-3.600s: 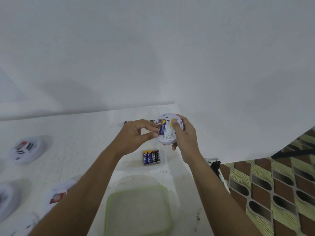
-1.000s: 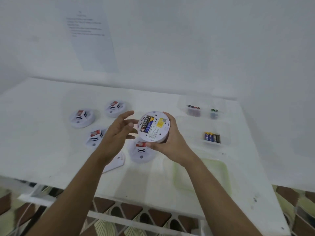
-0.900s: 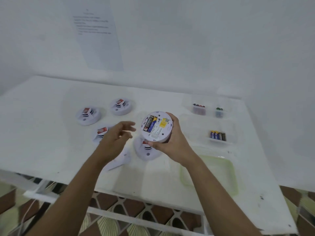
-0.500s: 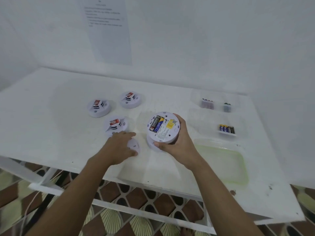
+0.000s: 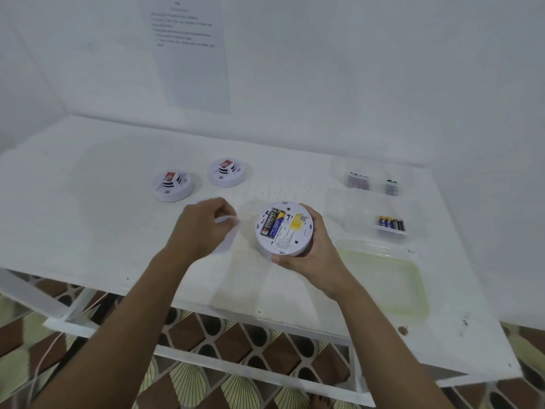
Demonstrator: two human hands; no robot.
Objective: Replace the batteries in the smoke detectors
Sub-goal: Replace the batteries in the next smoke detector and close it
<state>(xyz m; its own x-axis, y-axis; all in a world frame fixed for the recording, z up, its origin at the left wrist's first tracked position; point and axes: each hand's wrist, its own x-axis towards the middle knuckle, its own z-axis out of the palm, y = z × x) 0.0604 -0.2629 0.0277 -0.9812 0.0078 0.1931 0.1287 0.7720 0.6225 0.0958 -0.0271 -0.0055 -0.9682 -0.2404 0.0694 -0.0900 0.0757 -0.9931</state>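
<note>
Right hand [image 5: 309, 255] grips detector [image 5: 284, 228] by rim, above desk [image 5: 103, 216] middle. Back face is up so battery bay shows. Batteries [image 5: 272, 224] seated, bay uncovered. Left hand [image 5: 203, 228] just beside, fingers curled round white cover [image 5: 228, 231], blurred; probably about to close bay. Other detectors [image 5: 172, 185] sit toward back-left. Spares [image 5: 390, 224] in clear tray near right edge. Green-rimmed lid [image 5: 383, 278] at front-right. Nothing between cover and detector.

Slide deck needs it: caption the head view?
Right hand holds an open smoke detector showing two batteries; left hand grips a white cover.
</note>
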